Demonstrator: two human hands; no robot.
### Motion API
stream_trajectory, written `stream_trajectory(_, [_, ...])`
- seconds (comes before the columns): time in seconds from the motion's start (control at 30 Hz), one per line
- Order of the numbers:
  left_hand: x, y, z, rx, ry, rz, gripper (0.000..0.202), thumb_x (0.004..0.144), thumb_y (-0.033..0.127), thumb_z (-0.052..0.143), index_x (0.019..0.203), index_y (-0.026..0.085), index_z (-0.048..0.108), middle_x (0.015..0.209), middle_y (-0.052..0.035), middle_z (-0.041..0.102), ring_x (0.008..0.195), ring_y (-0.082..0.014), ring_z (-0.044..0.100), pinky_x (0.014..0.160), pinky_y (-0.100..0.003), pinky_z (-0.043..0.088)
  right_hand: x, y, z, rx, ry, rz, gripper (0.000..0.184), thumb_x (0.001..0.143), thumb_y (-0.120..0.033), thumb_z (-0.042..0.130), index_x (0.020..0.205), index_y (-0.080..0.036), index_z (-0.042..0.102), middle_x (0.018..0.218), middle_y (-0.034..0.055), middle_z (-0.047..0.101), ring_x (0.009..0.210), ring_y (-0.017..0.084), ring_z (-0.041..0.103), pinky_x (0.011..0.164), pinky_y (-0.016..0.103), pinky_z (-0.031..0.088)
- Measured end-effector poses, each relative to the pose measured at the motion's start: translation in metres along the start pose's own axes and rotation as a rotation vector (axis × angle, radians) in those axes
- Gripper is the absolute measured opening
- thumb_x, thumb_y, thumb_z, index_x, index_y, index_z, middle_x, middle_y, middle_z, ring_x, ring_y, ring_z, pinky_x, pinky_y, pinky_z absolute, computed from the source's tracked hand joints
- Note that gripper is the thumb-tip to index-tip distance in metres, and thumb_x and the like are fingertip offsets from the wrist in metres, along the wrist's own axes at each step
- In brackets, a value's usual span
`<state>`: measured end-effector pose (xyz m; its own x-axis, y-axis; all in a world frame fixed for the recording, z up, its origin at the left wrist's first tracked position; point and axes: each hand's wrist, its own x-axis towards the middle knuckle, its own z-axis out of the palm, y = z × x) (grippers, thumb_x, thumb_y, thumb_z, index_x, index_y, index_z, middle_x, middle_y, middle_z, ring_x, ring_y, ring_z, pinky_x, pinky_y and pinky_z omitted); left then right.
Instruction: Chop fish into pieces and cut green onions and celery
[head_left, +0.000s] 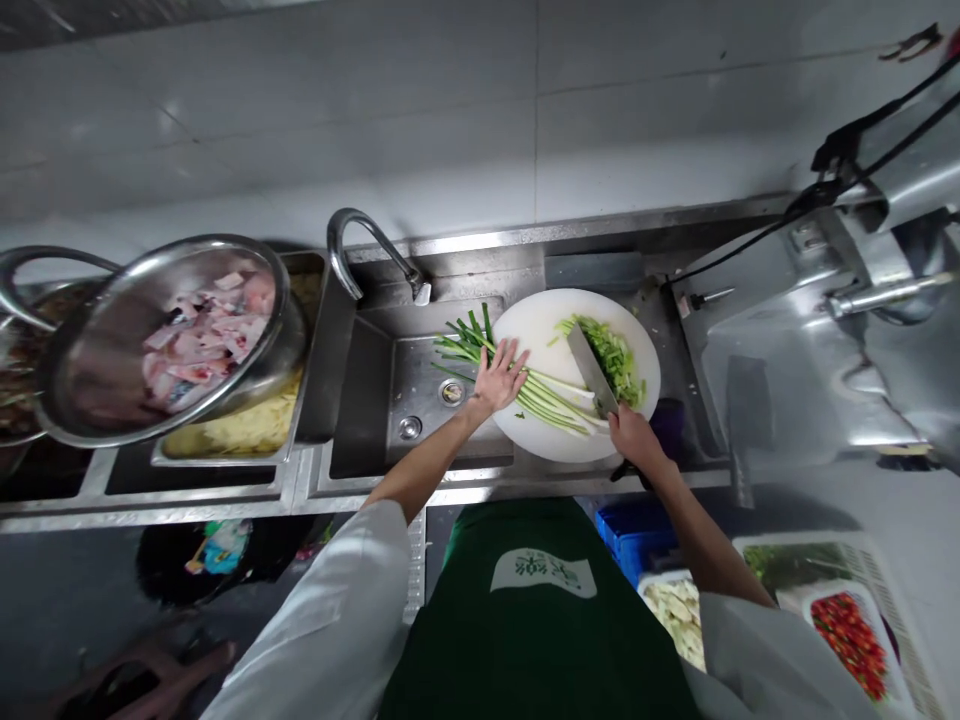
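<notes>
A round white cutting board [547, 320] lies over the right side of a steel sink [375, 370]. Long green stalks [551, 400] stretch across it, their leafy ends hanging over the basin. My left hand [501, 375] presses flat on the stalks, fingers spread. My right hand [634, 436] grips the handle of a cleaver [591, 370], whose blade rests on the stalks at their right end. A pile of chopped green pieces [616, 358] sits on the board beyond the blade.
A curved tap [360, 245] rises behind the sink. At left, a steel bowl of pale pink pieces [202, 330] rests over a tray of yellowish shreds [247, 425]. Another cleaver [742, 420] lies on the counter at right. Baskets with red chillies [851, 625] and pale vegetables [679, 610] stand below.
</notes>
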<state>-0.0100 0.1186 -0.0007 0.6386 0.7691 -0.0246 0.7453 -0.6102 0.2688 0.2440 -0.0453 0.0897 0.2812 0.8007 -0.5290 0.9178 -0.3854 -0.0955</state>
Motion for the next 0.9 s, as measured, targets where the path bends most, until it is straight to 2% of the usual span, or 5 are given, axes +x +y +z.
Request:
stream_trajectory(0.23, [0.017,0.007,0.002,-0.033,0.123,0.023,0.051,0.108,0.039,0.037,0.157,0.032,0.046,0.169,-0.0100,0.039,0.161,-0.0303,0.026,0.128,-0.066,0.016,0.001,-0.004,-0.005,-0.016,0.020,-0.010,0.033,0.108,-0.022,0.036,0.126,-0.004,0.057,0.112,0.0244,0.074,0.105,0.031,0.072,0.086,0.034,0.047])
stream_trajectory(0.4, [-0.033,-0.008,0.006,-0.129,0.416,-0.236,0.038,0.108,0.038,0.040,0.124,0.019,0.068,0.131,-0.0185,0.068,0.129,-0.0330,0.058,0.111,-0.056,0.043,-0.017,-0.006,-0.023,-0.099,0.027,0.000,0.032,0.109,-0.024,0.036,0.122,-0.007,0.059,0.107,0.0224,0.075,0.100,0.030,0.074,0.079,0.032,0.047])
stream_trajectory(0.57, [-0.073,-0.035,0.007,-0.259,0.743,-0.370,0.032,0.108,0.038,0.043,0.099,0.019,0.067,0.097,-0.0111,0.070,0.099,-0.0255,0.063,0.097,-0.046,0.050,-0.053,0.003,-0.047,-0.257,0.044,-0.100,0.038,0.111,-0.031,0.029,0.124,-0.011,0.058,0.093,0.0192,0.076,0.088,0.032,0.077,0.066,0.032,0.044])
stream_trajectory(0.73, [-0.054,-0.032,0.016,-0.379,0.509,-0.034,0.032,0.107,0.038,0.046,0.103,0.022,0.073,0.104,-0.0089,0.071,0.101,-0.0225,0.063,0.094,-0.040,0.054,-0.062,-0.007,-0.057,-0.329,-0.121,-0.335,0.034,0.111,-0.031,0.034,0.121,-0.013,0.060,0.094,0.0179,0.077,0.088,0.031,0.077,0.066,0.030,0.042])
stream_trajectory(0.9, [-0.033,-0.027,0.025,-0.356,0.276,0.071,0.030,0.105,0.035,0.050,0.103,0.024,0.078,0.112,-0.0091,0.070,0.109,-0.0238,0.062,0.096,-0.042,0.053,-0.053,-0.019,-0.059,-0.370,-0.180,-0.370,0.031,0.110,-0.029,0.037,0.118,-0.013,0.062,0.093,0.0182,0.077,0.088,0.031,0.076,0.067,0.031,0.041])
